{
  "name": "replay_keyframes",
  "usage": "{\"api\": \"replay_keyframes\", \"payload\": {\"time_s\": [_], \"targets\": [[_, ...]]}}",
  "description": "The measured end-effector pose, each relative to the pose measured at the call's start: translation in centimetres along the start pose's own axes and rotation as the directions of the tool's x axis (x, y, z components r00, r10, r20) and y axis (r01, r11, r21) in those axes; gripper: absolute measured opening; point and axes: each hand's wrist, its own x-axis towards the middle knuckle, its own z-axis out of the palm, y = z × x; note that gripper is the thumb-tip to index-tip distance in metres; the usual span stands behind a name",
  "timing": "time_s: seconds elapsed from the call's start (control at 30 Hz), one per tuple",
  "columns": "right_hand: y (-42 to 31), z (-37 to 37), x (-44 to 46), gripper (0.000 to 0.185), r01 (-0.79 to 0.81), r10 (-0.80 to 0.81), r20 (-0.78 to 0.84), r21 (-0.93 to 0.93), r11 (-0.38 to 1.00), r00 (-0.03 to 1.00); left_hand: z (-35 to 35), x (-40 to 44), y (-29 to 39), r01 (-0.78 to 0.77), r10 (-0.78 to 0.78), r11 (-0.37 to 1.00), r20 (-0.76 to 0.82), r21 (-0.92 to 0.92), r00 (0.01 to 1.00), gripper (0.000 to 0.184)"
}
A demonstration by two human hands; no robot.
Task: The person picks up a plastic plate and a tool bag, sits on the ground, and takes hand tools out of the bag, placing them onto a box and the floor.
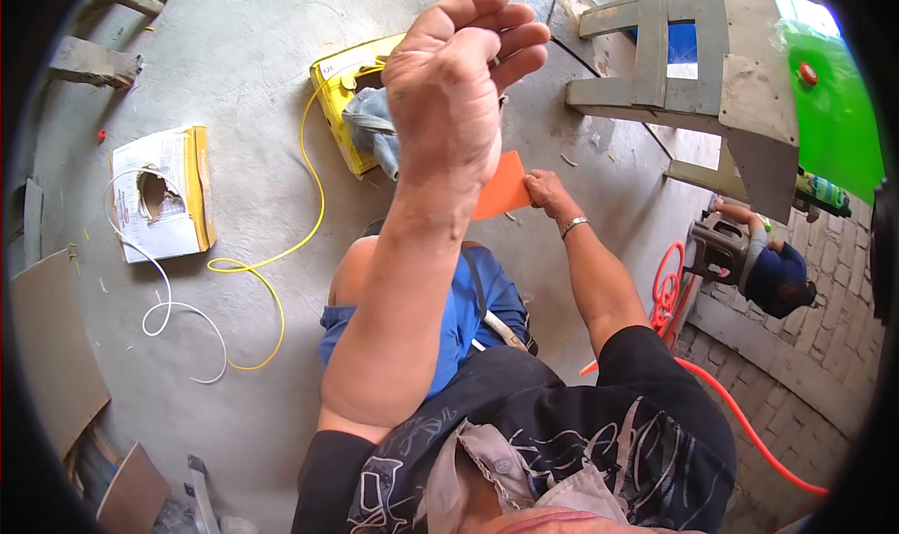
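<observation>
My left hand [459,70] is raised close to the camera, its palm side showing and its fingers loosely bent, with nothing visible in them. My right hand [551,195] grips the edge of a flat orange piece [503,187], partly hidden behind my left wrist. Beyond my left forearm stands a yellow box [330,112] with a grey-blue cloth [370,122] against it. Yellow wire [316,192] runs out of this box and curls over the floor. White wire [164,272] comes from a white-and-yellow carton [178,229] with a torn hole.
A wooden stool or bench [698,108] stands at upper right, beside a green plastic sheet [829,112]. Another person [782,276] is at the far right. Orange hose [740,412] crosses the floor to my right. Boards [56,347] lean at left; wooden legs [98,63] stand at upper left.
</observation>
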Motion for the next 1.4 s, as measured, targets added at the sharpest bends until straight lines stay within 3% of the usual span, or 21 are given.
{"api": "replay_keyframes", "payload": {"time_s": [0.17, 0.2, 0.23, 0.27, 0.33, 0.4, 0.5, 0.57, 0.6, 0.67, 0.7, 0.77, 0.87, 1.0, 1.07, 1.13, 1.2, 1.3, 1.33, 1.37, 1.4], "targets": [[3.3, -0.7, 4.1, 0.024, 0.072, -0.073, 0.115, 0.014, 0.997, 0.991, -0.9, -0.6, 0.9, -0.074, 0.079, 0.975, -0.015, 0.208, 0.997, 0.033], [6.4, -0.4, 6.8, 0.027, 0.173, -0.177, 0.015, -0.311, 0.934, 0.984, -1.2, -0.9, 1.0, -0.08, 0.088, 0.978, -0.035, 0.193, 0.996, 0.03], [7.1, 0.3, 7.4, 0.029, 0.215, -0.301, -0.044, -0.603, 0.768, 0.953, -1.3, -1.1, 1.1, -0.079, 0.091, 0.98, -0.055, 0.184, 0.994, 0.028], [7.5, 0.6, 8.3, 0.032, 0.27, -0.402, -0.1, -0.592, 0.759, 0.91, -1.0, -1.3, 1.1, -0.078, 0.1, 0.961, -0.07, 0.266, 0.993, 0.023], [3.3, 0.6, 6.3, 0.029, 0.403, -0.417, -0.212, -0.108, 0.909, 0.884, 0.2, -1.9, 0.5, -0.068, 0.162, 0.858, -0.142, 0.509, 0.977, 0.023], [-3.3, -0.2, 1.0, 0.027, 0.537, -0.461, -0.309, 0.24, 0.809, 0.832, 0.4, -1.9, -0.7, -0.094, 0.232, 0.617, -0.067, 0.781, 0.97, 0.021], [-8.3, -1.8, -3.4, 0.028, 0.665, -0.607, -0.271, 0.297, 0.686, 0.747, -0.6, -1.5, -3.1, -0.046, 0.188, 0.279, -0.008, 0.959, 0.982, 0.02], [-9.2, -2.1, -3.9, 0.031, 0.794, -0.794, 0.011, 0.035, 0.608, 0.608, -2.1, -0.2, -4.9, -0.01, 0.056, -0.076, 0.015, 0.997, 0.998, 0.023], [-8.4, -1.2, -2.8, 0.027, 0.787, -0.782, 0.087, -0.032, 0.617, 0.617, -3.2, 0.4, -6.1, -0.013, -0.01, -0.252, 0.011, 0.968, 1.0, 0.026], [-6.4, -0.4, -1.4, 0.023, 0.79, -0.784, 0.111, -0.136, 0.597, 0.611, -5.9, 1.7, -8.6, -0.089, -0.107, -0.625, 0.028, 0.776, 0.994, 0.033], [-5.7, -0.2, -0.9, 0.02, 0.783, -0.781, 0.137, -0.255, 0.567, 0.609, -6.5, 2.2, -9.7, -0.148, -0.197, -0.705, 0.008, 0.693, 0.98, 0.035], [-4.5, -0.4, -0.7, 0.019, 0.778, -0.775, 0.115, -0.215, 0.591, 0.621, -7.9, 2.9, -11.8, -0.31, -0.384, -0.751, -0.004, 0.584, 0.923, 0.041], [-3.3, 0.0, 0.3, 0.021, 0.74, -0.729, 0.129, -0.133, 0.659, 0.672, -9.0, 3.7, -14.6, -0.386, -0.495, -0.775, -0.101, 0.5, 0.863, 0.044], [-4.2, 1.2, 0.4, 0.029, 0.669, -0.66, 0.112, -0.083, 0.739, 0.743, -9.8, 3.7, -14.8, -0.399, -0.519, -0.793, -0.166, 0.461, 0.839, 0.048], [-6.3, 1.5, 0.4, 0.033, 0.633, -0.631, 0.073, -0.002, 0.774, 0.772, -9.9, 3.4, -14.0, -0.24, -0.365, -0.872, -0.243, 0.427, 0.899, 0.051], [-8.5, 1.5, 1.0, 0.039, 0.549, -0.545, 0.071, -0.044, 0.835, 0.835, -10.8, 3.0, -12.6, -0.239, -0.367, -0.874, -0.253, 0.424, 0.895, 0.052], [-9.8, 2.2, 3.4, 0.041, 0.595, -0.586, 0.126, -0.047, 0.802, 0.8, -11.5, 2.1, -11.9, -0.243, -0.375, -0.872, -0.26, 0.426, 0.89, 0.053], [-12.5, 2.1, 4.9, 0.041, 0.709, -0.691, 0.177, -0.057, 0.703, 0.7, -11.9, 0.9, -11.7, -0.244, -0.35, -0.852, -0.158, 0.463, 0.923, 0.046], [-14.3, 0.4, 3.9, 0.04, 0.515, -0.589, 0.263, 0.3, 0.803, 0.764, -12.1, 0.5, -12.0, -0.288, -0.323, -0.806, 0.023, 0.517, 0.946, 0.04], [-15.7, -1.0, 3.1, 0.038, 0.21, -0.498, 0.384, 0.588, 0.781, 0.777, -12.0, 0.2, -12.4, -0.341, -0.276, -0.756, 0.2, 0.559, 0.94, 0.036], [-16.4, -1.5, 3.2, 0.037, 0.227, -0.516, 0.342, 0.616, 0.754, 0.786, -11.9, 0.1, -12.8, -0.403, -0.279, -0.729, 0.297, 0.554, 0.913, 0.024]]}}
